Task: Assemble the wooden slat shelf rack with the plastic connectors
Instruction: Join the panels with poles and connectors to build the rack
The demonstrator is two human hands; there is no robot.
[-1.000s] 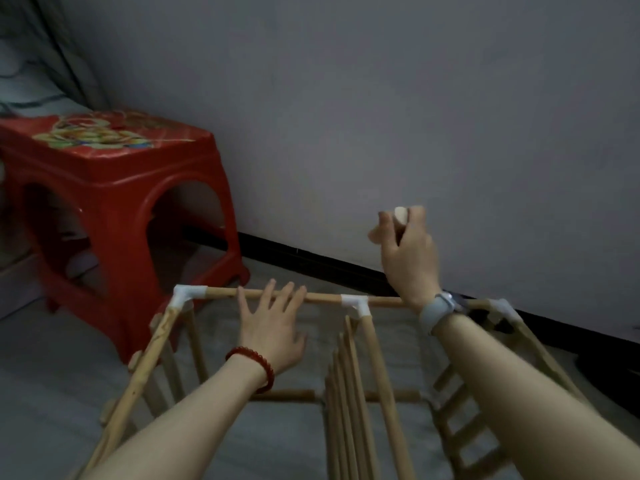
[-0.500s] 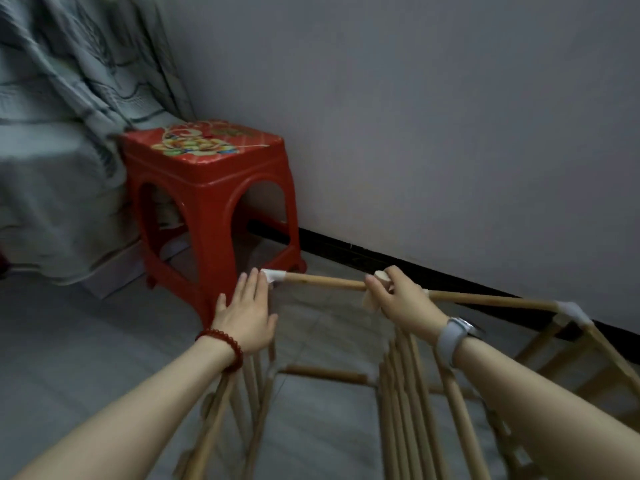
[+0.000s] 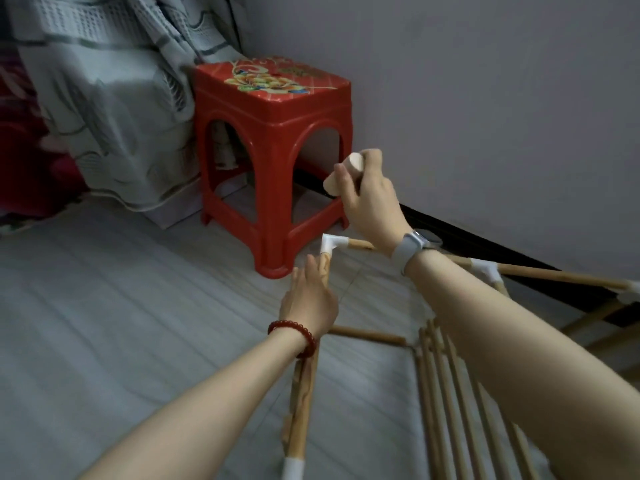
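A wooden rack (image 3: 433,358) lies on a grey floor (image 3: 138,323), beside a red stool (image 3: 273,140) by the wall. Its white corner connector (image 3: 330,244) sits just in front of the stool, joining two poles. The left hand (image 3: 308,303) rests on the side pole (image 3: 304,393) just below that connector, fingers straight and together. The right hand (image 3: 367,192) is raised above the connector, fingers curled round a small wooden mallet (image 3: 346,174), its head towards the stool. More connectors (image 3: 486,270) link the far rail. The frame looks largely joined, slats in place; seating this corner seems to remain. How tight the other joints are cannot be told.
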